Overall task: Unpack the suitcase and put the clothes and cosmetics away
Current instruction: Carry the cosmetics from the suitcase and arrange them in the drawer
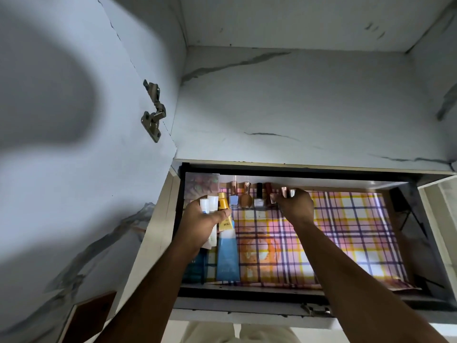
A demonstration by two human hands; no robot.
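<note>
- Cupboard interior (296, 107) with white marble-look walls rises behind and above the open drawer (249, 292); a metal hinge (153, 111) sits on the panel up and left of the drawer.
- Drawer stands pulled out, and a plaid liner (333, 243) in pink, yellow and purple covers its floor.
- Left hand (202, 219) hovers over the drawer's left end, its grip closed around a bunch of tubes: two white caps (209, 203) stick up past the fingers, and a yellow tube (223, 201) with a gold cap runs under the thumb.
- Right hand (295, 206) reaches to the drawer's back wall, near the middle, its grip pinching small rose-gold-capped bottles (286, 192); how many it holds I cannot tell.
- Blue tube (227, 258) lies flat on the liner by the drawer's left side, just below the left hand.
- Clear packet (201, 185) with a pale pattern fills the drawer's back left corner.
- Nail polish bottles (246, 199) stand in a row along the drawer's back wall, between the packet and the right hand: blue, brown, then silver-grey with a black cap.
</note>
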